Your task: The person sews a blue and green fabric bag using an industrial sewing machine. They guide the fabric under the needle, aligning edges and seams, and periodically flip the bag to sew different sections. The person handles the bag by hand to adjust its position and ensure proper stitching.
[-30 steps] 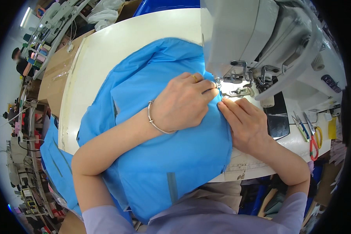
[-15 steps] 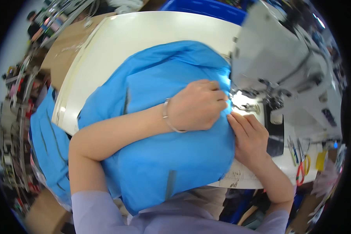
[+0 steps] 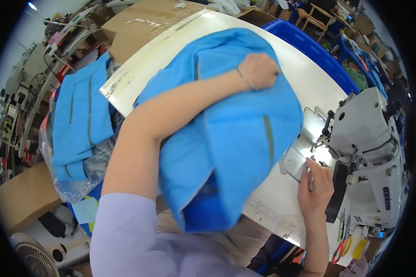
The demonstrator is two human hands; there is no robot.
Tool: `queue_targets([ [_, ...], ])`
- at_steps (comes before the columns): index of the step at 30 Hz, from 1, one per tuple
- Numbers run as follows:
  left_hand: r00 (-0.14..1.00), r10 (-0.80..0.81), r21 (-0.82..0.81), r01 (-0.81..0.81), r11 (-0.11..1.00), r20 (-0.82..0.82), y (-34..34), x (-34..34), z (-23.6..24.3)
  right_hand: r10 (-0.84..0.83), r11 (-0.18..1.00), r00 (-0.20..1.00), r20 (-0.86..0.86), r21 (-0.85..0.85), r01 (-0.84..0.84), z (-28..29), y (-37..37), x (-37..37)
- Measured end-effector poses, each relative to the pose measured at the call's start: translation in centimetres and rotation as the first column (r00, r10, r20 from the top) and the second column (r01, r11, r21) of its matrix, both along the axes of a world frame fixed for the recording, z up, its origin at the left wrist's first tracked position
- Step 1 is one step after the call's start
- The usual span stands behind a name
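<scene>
My left hand (image 3: 259, 71) is closed on the upper right part of a blue garment (image 3: 235, 138), which is bunched on the white table (image 3: 309, 87), with gray zippers and a darker blue opening showing. My forearm lies across the fabric. My right hand (image 3: 315, 189) is beside the needle area of a white sewing machine (image 3: 359, 124), right of the garment, its fingers closed round a small silvery object that I cannot make out clearly.
More blue pieces (image 3: 78, 115) lie on plastic at the left, near cardboard (image 3: 27, 194) and a fan (image 3: 30, 258). A blue crate (image 3: 309, 51) stands behind the table. Scissors (image 3: 339, 249) lie at the lower right. Cluttered machines and shelves line the far left.
The view has swung. My left hand has pulled the garment up and away from the needle, leaving the machine plate uncovered. My right hand has let go of the fabric and holds something small.
</scene>
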State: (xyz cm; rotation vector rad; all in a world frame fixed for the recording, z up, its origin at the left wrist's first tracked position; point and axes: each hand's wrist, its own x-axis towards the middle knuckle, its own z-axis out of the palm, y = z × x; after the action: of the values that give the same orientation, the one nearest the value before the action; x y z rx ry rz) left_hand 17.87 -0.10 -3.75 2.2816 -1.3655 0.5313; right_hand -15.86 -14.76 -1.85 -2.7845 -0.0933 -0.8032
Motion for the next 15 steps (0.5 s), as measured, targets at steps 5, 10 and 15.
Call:
queue_targets([
  [5, 0.993, 0.043, 0.022, -0.041, 0.999, -0.11, 5.6, 3.5, 6.3, 0.025, 0.998, 0.998, 0.062, -0.056, -0.021, -0.7, 0.0, 0.2],
  [10, 0.995, -0.103, -0.05, 0.103, 0.993, -0.004, 16.5, -4.5, 8.9, 0.013, 0.996, 0.996, 0.09, -0.092, -0.004, -0.9, -0.7, -0.2],
  [15, 0.987, -0.097, 0.002, 0.097, 0.995, 0.13, 24.0, -11.3, 7.7, 0.033, 0.994, 0.992, 0.125, -0.107, -0.019, -0.8, -0.3, 0.2],
])
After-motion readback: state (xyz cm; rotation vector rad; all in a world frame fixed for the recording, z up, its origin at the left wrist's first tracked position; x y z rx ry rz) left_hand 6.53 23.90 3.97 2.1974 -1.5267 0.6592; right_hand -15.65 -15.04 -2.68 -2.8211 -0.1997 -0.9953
